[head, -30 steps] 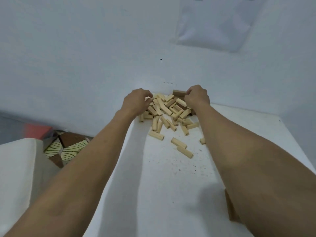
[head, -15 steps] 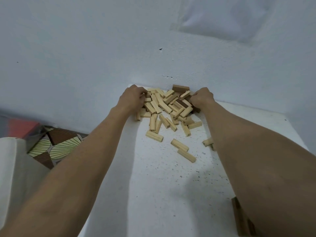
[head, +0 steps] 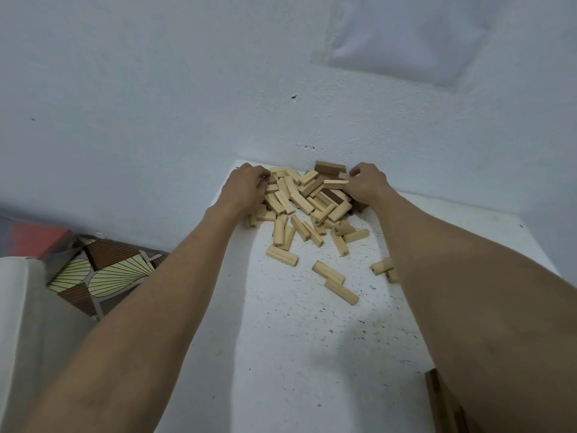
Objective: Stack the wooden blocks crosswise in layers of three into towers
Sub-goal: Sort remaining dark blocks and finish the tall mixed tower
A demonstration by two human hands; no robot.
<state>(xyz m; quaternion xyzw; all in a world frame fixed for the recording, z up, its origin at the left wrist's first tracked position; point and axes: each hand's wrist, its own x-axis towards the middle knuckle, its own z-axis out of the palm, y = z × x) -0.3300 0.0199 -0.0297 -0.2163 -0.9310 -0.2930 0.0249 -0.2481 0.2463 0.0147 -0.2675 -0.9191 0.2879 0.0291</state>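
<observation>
Since no tower, nor even one layer of three, shows anywhere, the task looks barely begun: the wooden blocks point(head: 304, 200) lie in a jumbled heap, criss-crossed at all angles, w/ every bit of stacking left to do. The heap sits between the two sets of fingers. The left hand point(head: 246, 189) curls over its left edge and the right hand point(head: 368, 185) over its right edge, both touching blocks. Left fingers point(head: 260, 175) bend down into the pile; right fingers point(head: 356, 171) bend in by a short pale block at the top. Can't tell if either hand actually grasps a block or just cups the heap, since the tips are hidden.

A few dark blocks point(head: 329, 167) lie beyond and between the fingertips, one on top at the back, others half buried. Several stray blocks point(head: 328, 271) lie well short of the fingers, toward the person, approx. between the forearms.

All rests on a white speckled table point(head: 281, 354), the heap at its far end by the wall point(head: 187, 89). A pale sheet point(head: 421, 42) hangs on the wall above. Patterned floor point(head: 103, 273) shows off the table's left side; a dark wooden piece point(head: 443, 401) sits at the near right, mostly hidden by the forearm.
</observation>
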